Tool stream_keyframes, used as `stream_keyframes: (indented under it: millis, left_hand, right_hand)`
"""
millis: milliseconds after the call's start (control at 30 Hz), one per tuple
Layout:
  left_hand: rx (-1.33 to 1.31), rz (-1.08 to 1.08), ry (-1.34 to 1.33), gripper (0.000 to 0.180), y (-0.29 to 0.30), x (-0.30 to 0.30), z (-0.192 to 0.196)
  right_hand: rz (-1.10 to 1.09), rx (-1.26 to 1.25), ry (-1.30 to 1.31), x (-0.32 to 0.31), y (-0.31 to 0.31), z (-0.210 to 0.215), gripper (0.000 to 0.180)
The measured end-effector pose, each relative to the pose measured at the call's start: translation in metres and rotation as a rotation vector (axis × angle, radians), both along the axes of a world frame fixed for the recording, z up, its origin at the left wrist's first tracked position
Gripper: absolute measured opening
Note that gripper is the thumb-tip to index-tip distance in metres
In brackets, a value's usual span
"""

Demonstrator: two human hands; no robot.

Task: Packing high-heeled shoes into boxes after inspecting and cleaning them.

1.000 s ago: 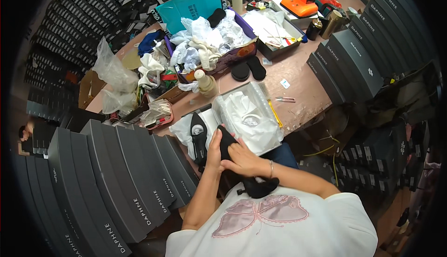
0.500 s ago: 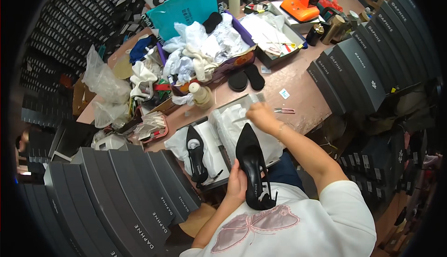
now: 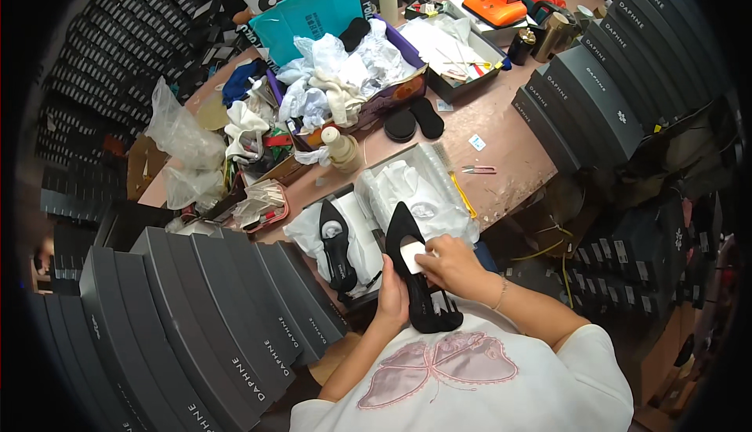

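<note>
Since the earlier frame the right hand (image 3: 453, 263) has come back from the plastic-wrapped paper to the black pointed shoe (image 3: 417, 275) and is now pressing a small white pad (image 3: 413, 256) against its sole, fingers closed on the pad. The left hand (image 3: 392, 295) is gripping the shoe from its left side, fingers wrapped around the body.

The shoe is being held just above the person's lap, at the near edge of the bench (image 3: 509, 158). Its long axis is running near to far, tilted slightly left, with the pointed toe facing far toward the bench and the heel end sitting near, over the white shirt.

Just to the left, a second black shoe (image 3: 335, 245) is lying on white paper in an open box, its toe also pointing far. Directly beyond the held shoe's toe a clear bag of white tissue (image 3: 419, 193) is lying, with a yellow pencil (image 3: 462, 195) along its right edge. A cream bottle (image 3: 338, 147) is standing farther left, and two black insoles (image 3: 413, 121) are resting far behind. Dark shoe boxes (image 3: 211, 307) are stacking up on the near left, crowding the left forearm.
</note>
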State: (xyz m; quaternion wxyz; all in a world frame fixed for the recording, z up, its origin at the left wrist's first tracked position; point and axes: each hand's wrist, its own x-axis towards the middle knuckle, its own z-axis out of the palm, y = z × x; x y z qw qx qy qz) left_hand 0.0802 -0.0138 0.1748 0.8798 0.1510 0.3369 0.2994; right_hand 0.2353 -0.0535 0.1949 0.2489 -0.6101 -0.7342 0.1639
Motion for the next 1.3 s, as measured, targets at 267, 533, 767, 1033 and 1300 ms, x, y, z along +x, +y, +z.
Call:
stream_keyframes:
  millis: [267, 533, 767, 1033, 1300]
  left_hand:
    - [-0.110, 0.081, -0.003, 0.069, -0.007, -0.027, -0.026]
    - [-0.081, 0.157, 0.101, 0.077, 0.018, -0.024, -0.009]
    - [-0.195, 0.268, 0.099, 0.058, 0.019, 0.010, -0.003]
    - [-0.242, 0.138, 0.200, 0.048, -0.014, 0.001, -0.025]
    - [-0.130, 0.159, 0.184, 0.071, 0.017, -0.003, -0.016]
  right_hand:
    - [-0.027, -0.073, 0.190, -0.014, 0.045, -0.043, 0.027]
    - [0.036, 0.111, -0.381, 0.062, 0.120, -0.117, 0.027]
    - [0.152, -0.047, 0.226, -0.016, 0.078, -0.028, 0.027]
    - [0.230, -0.158, 0.268, -0.005, 0.091, -0.066, 0.063]
    - [-0.034, -0.144, -0.350, 0.058, 0.103, -0.116, 0.041]
